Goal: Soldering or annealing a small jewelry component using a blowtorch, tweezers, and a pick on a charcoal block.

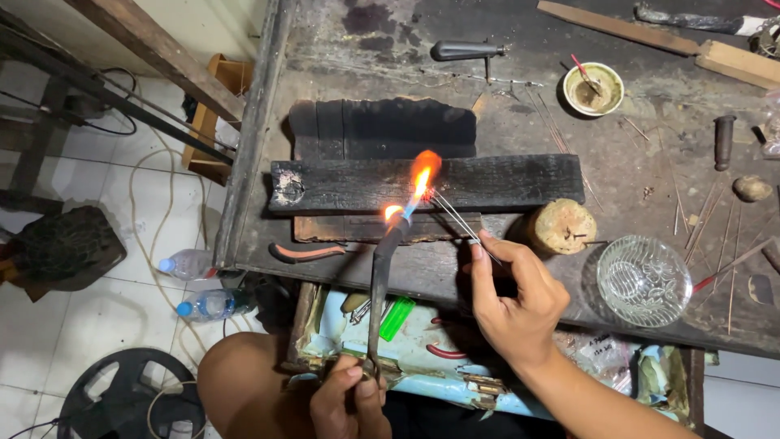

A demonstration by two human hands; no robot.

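While the left hand (pixel 348 398) gripped the torch (pixel 380 280) with fingers wrapped tight round its base, the flame (pixel 421 180) played over a charred wooden block (pixel 504 180) on the workbench (pixel 617 146). The right hand (pixel 513 297) pinched thin tweezers (pixel 455 218), tips at the flame. A glass bowl (pixel 643 280) sat just right.

Two plastic bottles (pixel 188 264) (pixel 207 305), one glass bowl (pixel 643 280), one ceramic cup (pixel 594 89), two charred wooden blocks (pixel 426 183) (pixel 382 128).
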